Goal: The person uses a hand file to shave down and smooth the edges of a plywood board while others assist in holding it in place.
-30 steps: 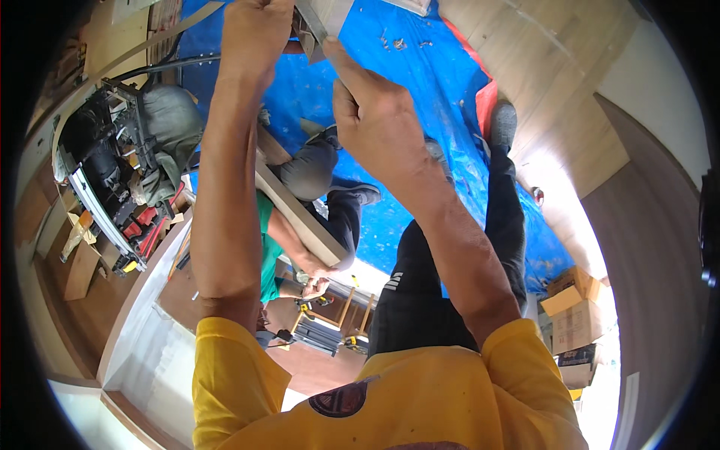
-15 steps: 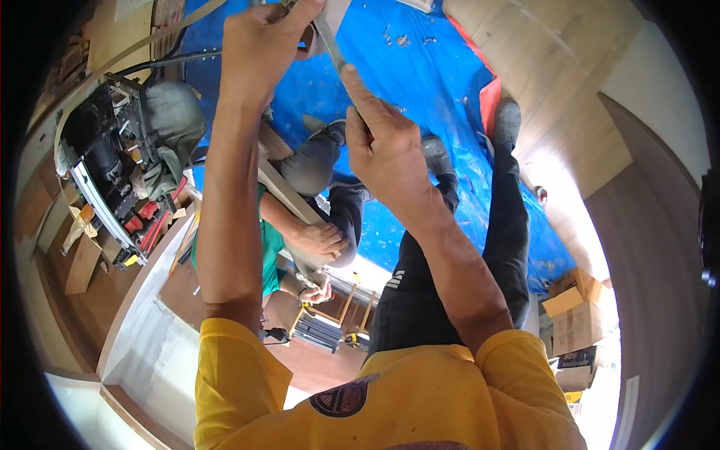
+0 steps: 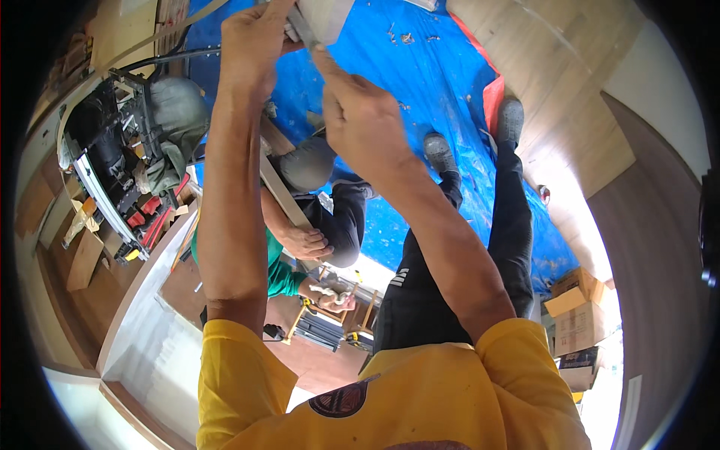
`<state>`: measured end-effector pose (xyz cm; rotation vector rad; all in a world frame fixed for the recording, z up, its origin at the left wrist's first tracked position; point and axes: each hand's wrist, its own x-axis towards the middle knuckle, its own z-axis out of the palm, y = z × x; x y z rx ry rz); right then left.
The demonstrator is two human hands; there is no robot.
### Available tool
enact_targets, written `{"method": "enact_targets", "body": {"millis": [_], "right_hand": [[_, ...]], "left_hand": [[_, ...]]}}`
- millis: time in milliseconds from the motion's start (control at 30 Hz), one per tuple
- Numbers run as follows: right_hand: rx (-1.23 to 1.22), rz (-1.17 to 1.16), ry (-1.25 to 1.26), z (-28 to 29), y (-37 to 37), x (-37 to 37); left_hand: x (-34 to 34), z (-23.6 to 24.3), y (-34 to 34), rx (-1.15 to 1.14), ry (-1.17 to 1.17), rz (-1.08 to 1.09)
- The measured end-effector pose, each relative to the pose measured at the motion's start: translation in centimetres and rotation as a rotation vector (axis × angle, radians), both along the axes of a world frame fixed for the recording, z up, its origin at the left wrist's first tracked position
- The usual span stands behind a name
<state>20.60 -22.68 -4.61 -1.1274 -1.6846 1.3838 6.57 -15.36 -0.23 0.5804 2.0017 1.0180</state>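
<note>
At the top edge, my left hand (image 3: 251, 45) is closed on a pale wooden piece (image 3: 328, 16), partly cut off by the picture's edge. My right hand (image 3: 364, 112) grips a narrow, flat grey metal tool (image 3: 303, 28), like a file; most of it is hidden in the fist. The index finger stretches along the tool, which lies against the side of the wooden piece. Below, a co-worker in a green sleeve rests one hand (image 3: 306, 243) by a long wooden strip (image 3: 283, 187) and holds a whitish crumpled thing (image 3: 327, 292) in the other.
A blue tarp (image 3: 405, 82) with small debris covers the floor. Black equipment (image 3: 112, 142) with a grey bag stands at left above red tools (image 3: 154, 214). Cardboard boxes (image 3: 576, 319) are stacked at lower right. The co-worker's knees are close to my legs.
My right hand and the metal tool have moved up and left along the wooden piece, more of which now shows. The co-worker's lower hand has shifted right with the whitish thing.
</note>
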Motion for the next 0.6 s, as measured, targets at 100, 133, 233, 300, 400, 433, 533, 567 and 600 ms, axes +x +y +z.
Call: {"method": "enact_targets", "body": {"millis": [100, 133, 233, 300, 400, 433, 533, 567, 600], "right_hand": [[-0.109, -0.024, 0.175, 1.5, -0.7, 2.5], [-0.143, -0.069, 0.115, 1.9, -1.1, 3.8], [-0.313, -0.192, -0.027, 0.4, -2.7, 8.3], [-0.212, -0.158, -0.210, -3.1, -3.2, 11.8], [-0.077, -0.181, -0.358, -5.6, -4.4, 15.3], [-0.119, -0.208, -0.348, -5.6, -4.8, 15.8], [-0.097, -0.101, -0.309, -2.6, -2.2, 14.1], [-0.093, -0.058, -0.309, -2.4, -1.4, 13.3], [-0.195, -0.012, -0.280, -2.5, -0.8, 12.6]], "left_hand": [[-0.5, 1.3, -1.8, 0.012, -0.109, -0.115], [-1.3, 1.3, -2.6, 0.015, -0.158, -0.181], [-2.8, -0.1, -5.8, 0.110, -0.117, 0.161], [-2.5, -2.0, -9.0, 0.032, 0.045, 0.234], [0.7, -1.6, -9.4, 0.065, 0.064, 0.177], [2.3, -1.3, -9.0, 0.093, 0.042, 0.140], [3.6, -1.9, -6.7, 0.167, 0.043, 0.114], [3.7, -2.3, -6.0, 0.198, 0.061, 0.086], [4.1, -2.5, -5.8, 0.213, 0.069, 0.133]]}}
